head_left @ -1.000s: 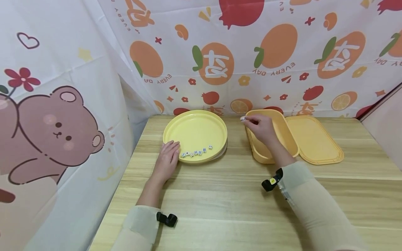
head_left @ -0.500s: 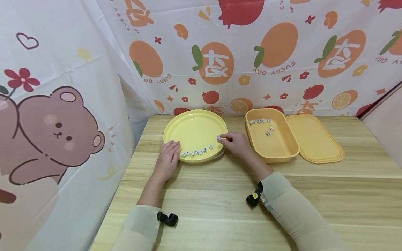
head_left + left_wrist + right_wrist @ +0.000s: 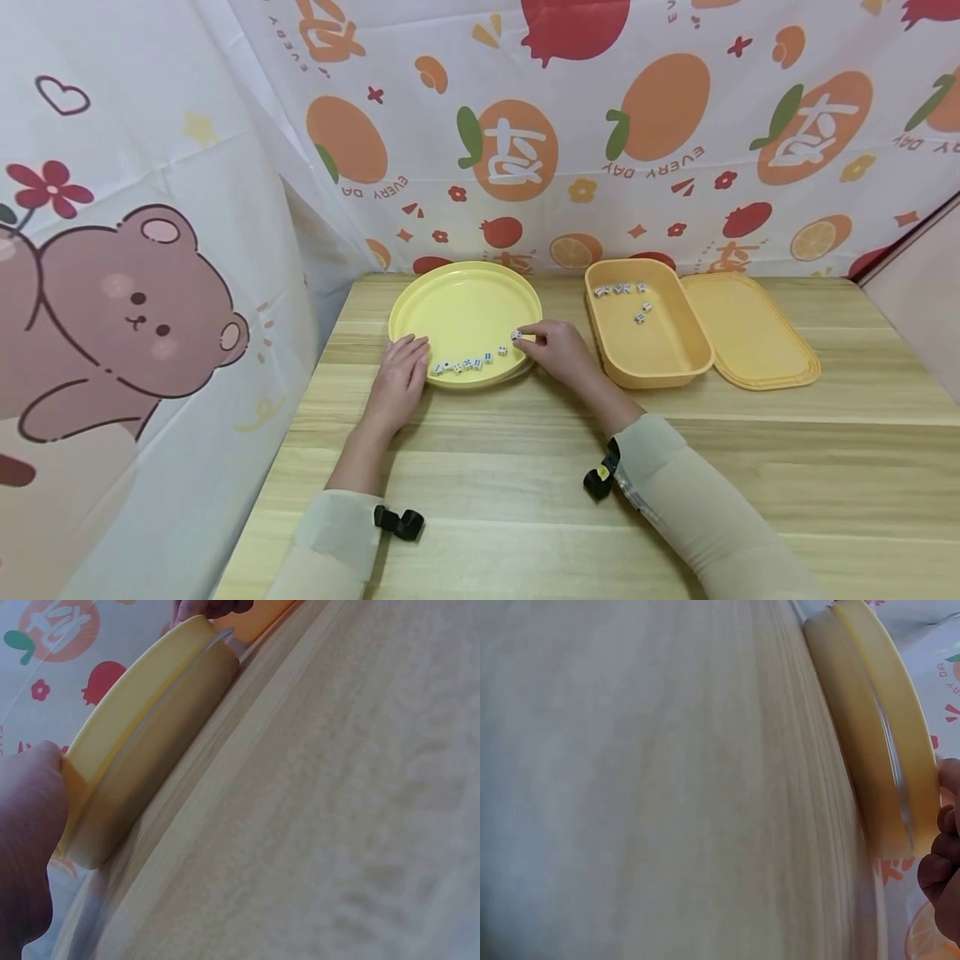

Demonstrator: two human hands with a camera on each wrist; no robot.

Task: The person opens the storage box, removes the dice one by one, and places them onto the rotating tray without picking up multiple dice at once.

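My right hand (image 3: 561,352) pinches a white die (image 3: 516,335) between thumb and fingertips, over the right side of a round yellow tray (image 3: 465,304). Several dice (image 3: 468,365) with blue or red dots lie in an uneven row along the tray's near side. One die (image 3: 502,351) sits a little apart, close to the held one. My left hand (image 3: 399,379) rests on the tray's left rim with its fingers laid over the edge. In the left wrist view the tray's side (image 3: 127,735) shows, with the left thumb (image 3: 46,754) against its rim.
Right of the tray stands a deep orange-yellow box (image 3: 656,362) with several dice (image 3: 618,289) inside, mostly at its far end. Its flat lid (image 3: 757,333) lies beside it on the wooden table (image 3: 510,500). A printed curtain (image 3: 570,108) hangs behind the table.
My right hand has come from over the box to the tray's right side, carrying the die, then slightly lower and left. The left hand stays put.
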